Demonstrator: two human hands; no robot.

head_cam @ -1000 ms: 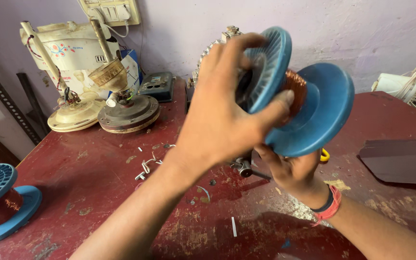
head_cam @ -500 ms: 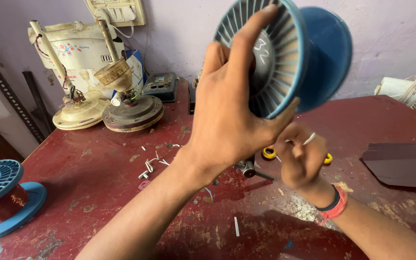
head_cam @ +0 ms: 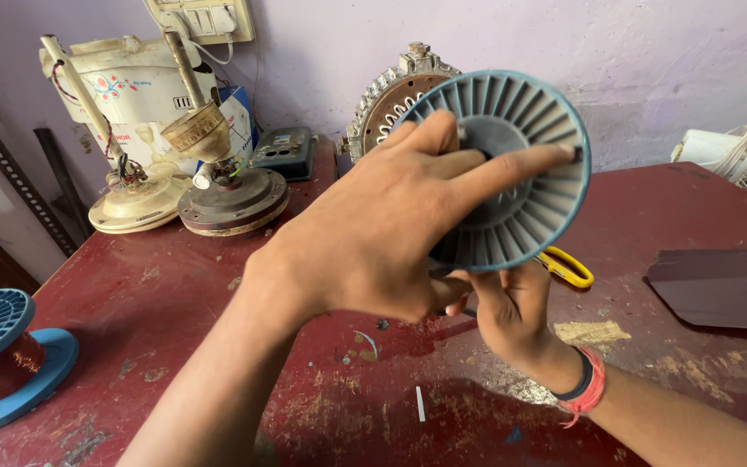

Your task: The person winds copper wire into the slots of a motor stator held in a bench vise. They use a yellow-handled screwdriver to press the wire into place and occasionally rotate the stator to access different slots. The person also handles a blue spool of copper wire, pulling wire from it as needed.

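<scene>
A blue plastic spool with a ribbed, spoke-patterned flange is held up in the air above a dark red worktable, its round face turned toward the camera. The left hand covers the near face of the spool, fingers spread wide across the ribs, with the forefinger stretched out to the rim. The right hand sits just beneath the spool, fingers curled up against its underside; a red and black wristband circles that wrist. Whether the right hand grips anything besides the spool cannot be told.

Just behind the right hand, a yellow handle lies on the table. Behind the spool, against the pale purple wall, stands a round metal motor stator. To the left of it rest two ceiling fan motor assemblies with rods, and a cream-coloured fan housing. At the table's far left edge sits a second blue spool wound with copper wire. A dark flat fan blade lies at the right.
</scene>
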